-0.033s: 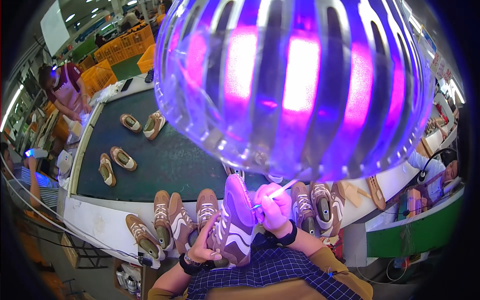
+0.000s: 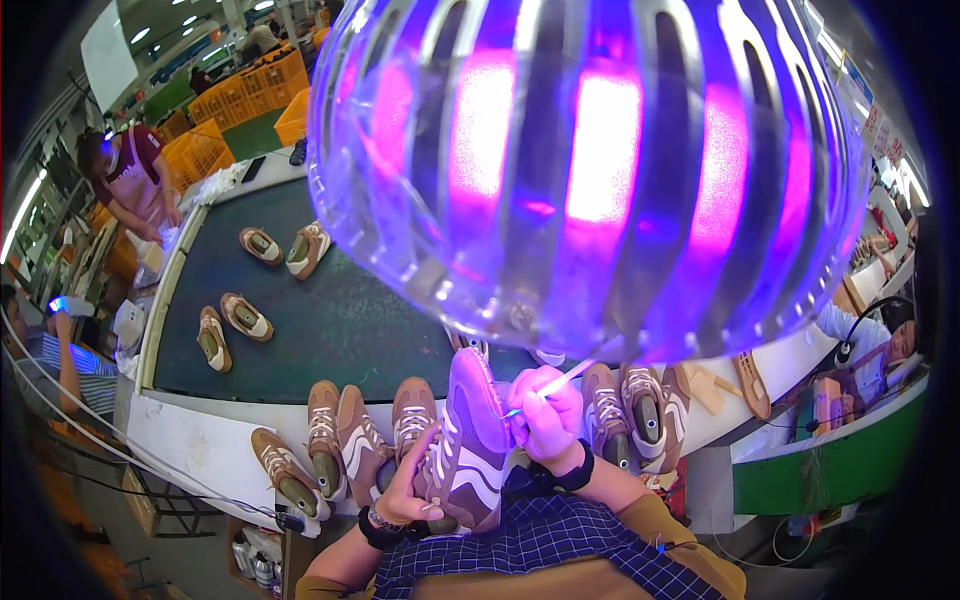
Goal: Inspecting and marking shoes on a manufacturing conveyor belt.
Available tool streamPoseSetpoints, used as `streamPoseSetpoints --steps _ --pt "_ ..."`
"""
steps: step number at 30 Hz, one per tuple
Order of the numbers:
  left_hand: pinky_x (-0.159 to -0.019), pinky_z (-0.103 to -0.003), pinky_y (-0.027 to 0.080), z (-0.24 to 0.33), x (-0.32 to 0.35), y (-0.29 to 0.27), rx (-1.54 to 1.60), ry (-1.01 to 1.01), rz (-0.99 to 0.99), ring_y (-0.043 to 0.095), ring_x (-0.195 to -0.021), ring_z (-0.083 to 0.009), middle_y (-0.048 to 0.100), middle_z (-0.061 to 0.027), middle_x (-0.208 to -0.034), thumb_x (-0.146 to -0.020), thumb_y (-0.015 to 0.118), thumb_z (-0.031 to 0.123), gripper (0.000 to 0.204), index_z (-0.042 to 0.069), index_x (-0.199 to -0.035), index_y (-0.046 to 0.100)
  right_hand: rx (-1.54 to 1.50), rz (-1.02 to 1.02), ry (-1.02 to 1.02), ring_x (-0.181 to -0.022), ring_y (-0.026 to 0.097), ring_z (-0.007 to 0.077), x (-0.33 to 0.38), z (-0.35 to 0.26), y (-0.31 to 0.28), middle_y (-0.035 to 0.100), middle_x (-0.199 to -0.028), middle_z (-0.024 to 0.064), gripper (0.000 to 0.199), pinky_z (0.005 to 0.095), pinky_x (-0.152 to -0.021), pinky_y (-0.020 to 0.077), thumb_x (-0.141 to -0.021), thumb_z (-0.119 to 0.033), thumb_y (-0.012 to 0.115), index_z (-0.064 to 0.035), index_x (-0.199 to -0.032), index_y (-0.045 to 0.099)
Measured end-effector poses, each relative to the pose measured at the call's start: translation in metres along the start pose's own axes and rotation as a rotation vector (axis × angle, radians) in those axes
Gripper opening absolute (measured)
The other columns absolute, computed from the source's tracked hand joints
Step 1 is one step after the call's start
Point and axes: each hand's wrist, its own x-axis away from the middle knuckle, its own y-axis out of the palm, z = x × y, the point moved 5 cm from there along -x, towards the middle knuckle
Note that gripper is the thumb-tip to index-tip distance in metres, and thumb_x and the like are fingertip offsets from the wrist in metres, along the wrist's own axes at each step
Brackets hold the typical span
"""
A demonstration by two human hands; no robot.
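Note:
My left hand (image 2: 406, 492) is wrapped round the lower part of a brown sneaker (image 2: 468, 455) with white laces and wavy white side stripes. The sneaker is tilted with its toe up, and purple light falls on its upper end. In my right hand (image 2: 548, 415) a thin white-handled brush (image 2: 572, 376) is pinched. Its tip meets the sneaker's sole edge near the toe, though my fingers partly cover it. Left of the held sneaker, several similar sneakers (image 2: 324, 430) stand in a row, and more sneakers (image 2: 648, 420) stand just to the right.
A large clear slotted lamp cover (image 2: 590, 300), glowing purple, hangs close over the work and hides much of the table. Four-sided green tabletop (image 2: 290, 350) carries a few sneakers (image 2: 246, 316). A flat brown sole (image 2: 752, 385) lies at right. Co-workers (image 2: 140, 185) are at the left and right.

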Motion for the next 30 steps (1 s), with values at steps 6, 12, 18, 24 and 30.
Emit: streamPoseSetpoints --steps 6,12,18,24,30 --pt "-0.108 -0.036 0.019 0.005 -0.002 0.002 -0.037 0.009 0.002 0.030 -0.130 -0.0234 0.029 -0.0136 -0.141 -0.053 0.081 0.026 0.116 -0.002 -0.143 0.012 -0.010 0.027 0.004 -0.046 0.045 0.0050 0.000 0.000 0.001 0.054 -0.077 0.0080 0.007 0.0184 -0.043 0.0357 -0.089 -0.004 0.044 -0.0011 -0.086 0.049" --pt "-0.108 -0.034 0.018 0.001 0.000 -0.006 -0.121 0.014 0.029 0.030 -0.130 -0.0229 0.029 -0.0136 -0.141 -0.053 0.080 0.029 0.115 -0.002 -0.142 0.014 -0.002 0.031 0.006 -0.046 0.044 0.0050 0.002 0.006 0.000 0.054 -0.077 0.0079 0.007 0.0186 -0.042 0.0355 -0.089 -0.004 0.044 -0.0009 -0.086 0.049" --pt "-0.108 -0.034 0.019 0.000 -0.002 -0.004 -0.051 0.021 0.034 0.030 -0.130 -0.0227 0.030 -0.0132 -0.140 -0.053 0.081 0.028 0.116 -0.002 -0.143 0.013 -0.044 0.045 -0.017 -0.046 0.044 0.0056 0.006 0.013 -0.003 0.054 -0.075 0.0081 0.006 0.0195 -0.042 0.0355 -0.089 -0.004 0.045 -0.0012 -0.085 0.049" --pt "-0.108 -0.034 0.019 -0.002 0.000 -0.006 -0.006 0.008 0.064 0.030 -0.130 -0.0222 0.030 -0.0120 -0.140 -0.053 0.081 0.028 0.117 0.000 -0.143 0.013 -0.020 0.062 -0.005 -0.048 0.046 0.0073 0.018 0.018 -0.006 0.054 -0.071 0.0073 0.007 0.0214 -0.045 0.0366 -0.088 -0.005 0.047 -0.0016 -0.083 0.051" --pt "-0.108 -0.034 0.020 -0.003 0.003 -0.007 -0.075 0.010 0.086 0.030 -0.130 -0.0228 0.030 -0.0128 -0.139 -0.053 0.080 0.028 0.116 -0.001 -0.143 0.013 0.154 -0.048 0.067 -0.051 0.048 0.0098 0.022 0.007 -0.012 0.055 -0.066 0.0061 0.012 0.0252 -0.050 0.0383 -0.086 -0.006 0.049 -0.0012 -0.077 0.056"
